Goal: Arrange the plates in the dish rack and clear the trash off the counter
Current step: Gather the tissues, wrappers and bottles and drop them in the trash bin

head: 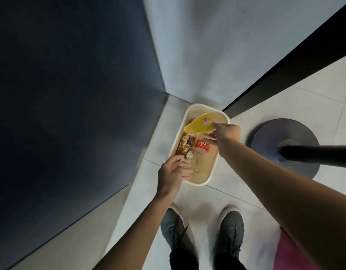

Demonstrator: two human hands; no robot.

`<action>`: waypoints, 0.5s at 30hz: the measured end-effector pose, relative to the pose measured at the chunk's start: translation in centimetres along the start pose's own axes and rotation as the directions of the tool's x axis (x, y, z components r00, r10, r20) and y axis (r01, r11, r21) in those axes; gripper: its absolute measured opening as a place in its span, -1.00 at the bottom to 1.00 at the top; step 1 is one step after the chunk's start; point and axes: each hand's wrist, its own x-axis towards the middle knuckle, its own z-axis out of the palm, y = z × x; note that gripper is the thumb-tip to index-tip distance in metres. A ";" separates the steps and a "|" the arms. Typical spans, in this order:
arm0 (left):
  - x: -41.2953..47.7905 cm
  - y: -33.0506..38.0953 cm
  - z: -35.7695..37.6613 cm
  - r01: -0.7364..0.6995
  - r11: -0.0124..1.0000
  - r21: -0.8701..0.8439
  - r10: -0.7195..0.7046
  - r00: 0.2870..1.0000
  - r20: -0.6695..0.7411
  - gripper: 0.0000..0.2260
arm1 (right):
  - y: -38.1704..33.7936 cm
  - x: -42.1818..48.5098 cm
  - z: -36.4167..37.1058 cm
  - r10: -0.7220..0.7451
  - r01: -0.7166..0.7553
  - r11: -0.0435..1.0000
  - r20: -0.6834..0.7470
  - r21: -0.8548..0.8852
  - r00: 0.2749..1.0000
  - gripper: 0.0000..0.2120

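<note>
A cream trash bin stands on the floor in a corner below me. Inside lie a brown snack wrapper and a Coca-Cola bottle with a red label. My right hand hovers over the bin's right rim and pinches a yellow carton by its edge, above the bin's opening. My left hand reaches over the bin's near left rim, its fingers curled around a clear crumpled piece of plastic. No plates or dish rack are in view.
A dark cabinet side fills the left, a pale wall rises behind the bin. A round grey stand base with a black pole sits right of the bin. My shoes stand on the tiled floor.
</note>
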 end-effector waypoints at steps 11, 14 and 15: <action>-1.4 0.3 -0.2 0.050 0.997 0.065 -0.051 0.999 0.010 -0.77 | 1.5 1.4 2.8 0.192 -0.199 0.979 0.129 0.047 0.973 -0.71; -2.3 0.2 -0.8 0.075 0.995 0.069 -0.073 0.997 -0.030 -0.79 | 2.3 -0.5 1.6 0.193 -0.194 0.981 0.208 -0.014 0.959 -0.72; -2.8 0.4 -0.9 0.086 0.994 0.074 -0.084 0.996 -0.035 -0.80 | 2.5 -1.3 0.9 0.180 -0.177 0.984 0.232 -0.033 0.956 -0.73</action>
